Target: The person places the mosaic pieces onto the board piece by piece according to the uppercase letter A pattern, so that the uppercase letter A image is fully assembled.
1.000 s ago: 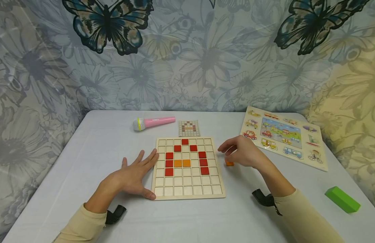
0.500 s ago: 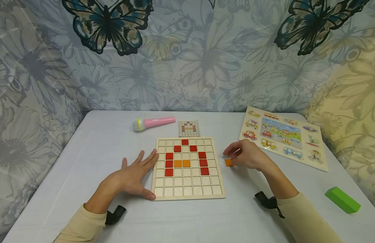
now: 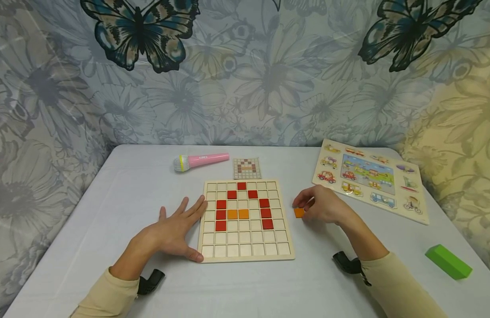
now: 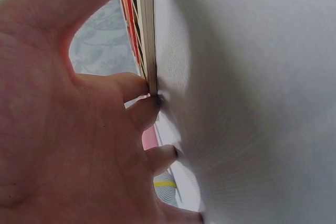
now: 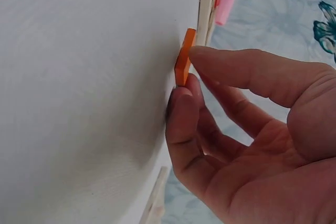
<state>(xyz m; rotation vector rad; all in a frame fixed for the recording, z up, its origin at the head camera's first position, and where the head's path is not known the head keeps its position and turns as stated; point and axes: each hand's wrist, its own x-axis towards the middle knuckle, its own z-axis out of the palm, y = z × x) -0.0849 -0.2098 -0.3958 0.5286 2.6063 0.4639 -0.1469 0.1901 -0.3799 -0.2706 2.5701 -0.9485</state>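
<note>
A wooden grid board lies flat on the white table, with several red tiles set in an arch-like outline. Two orange tiles sit side by side in its middle. My left hand is spread along the board's left side; thumb and fingertips touch its edge, as the left wrist view also shows. Right of the board, my right hand pinches a loose orange tile low at the table surface. In the right wrist view the thumb presses on its face, while the other fingers curl near its lower edge.
Behind the board are a small printed pattern card and a pink toy microphone. A vehicle picture puzzle board lies at the back right. A green block is near the right edge. A patterned curtain hangs behind the table.
My right hand has shifted slightly right and down, its fingers closing in on the loose orange tile, which shows more fully now. My left hand and the board stay put.
</note>
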